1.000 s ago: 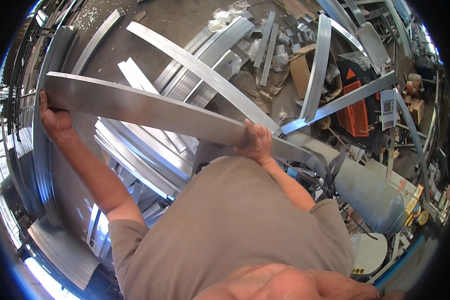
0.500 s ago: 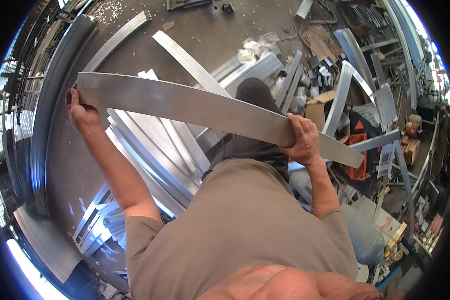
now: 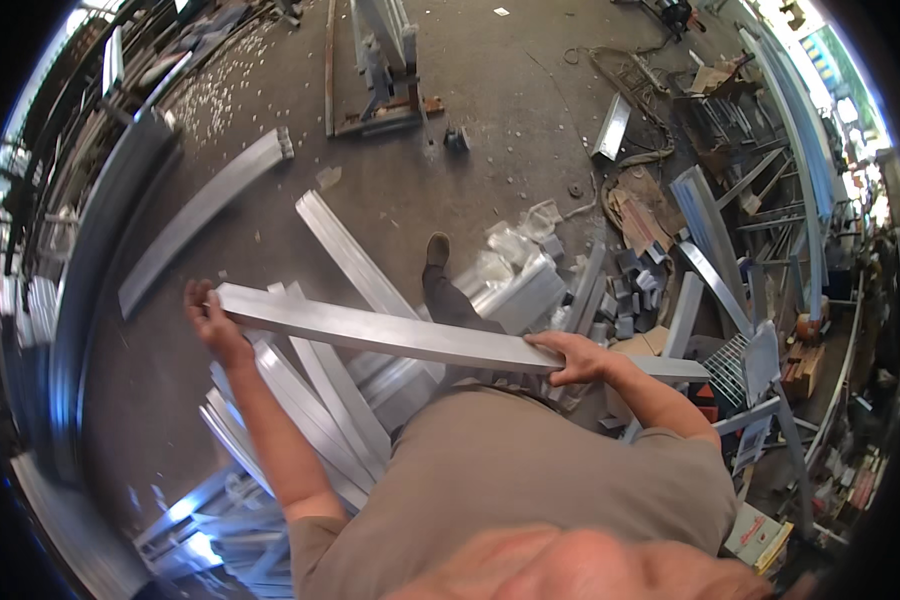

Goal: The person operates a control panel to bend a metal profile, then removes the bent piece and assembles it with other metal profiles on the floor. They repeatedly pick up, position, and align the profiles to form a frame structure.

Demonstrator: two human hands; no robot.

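A long silver metal bar point(image 3: 400, 333) spans the space in front of my body, held level by both hands. My left hand point(image 3: 218, 328) is closed around its left end, with the fingertips showing at the far side. Farther right, my right hand point(image 3: 576, 358) grips the bar with fingers over the top edge and thumb below; the bar's right end runs on past that wrist. Beneath the bar, on the floor, lies a stack of long silver profiles point(image 3: 315, 415). Another silver profile point(image 3: 355, 250) points away from me, partly hidden behind the bar.
A curved-looking profile point(image 3: 205, 215) lies on the floor at left. Plastic-wrapped profiles point(image 3: 515, 290) and small metal offcuts point(image 3: 630, 290) sit ahead to the right. A metal stand point(image 3: 385, 90) is at the far side. Racks and leaning frames point(image 3: 760, 360) line the right.
The bar has turned, so its broad face now looks narrower, and it appears lower in the picture. My view takes in more floor ahead, and one leg is stretched forward with its shoe visible.
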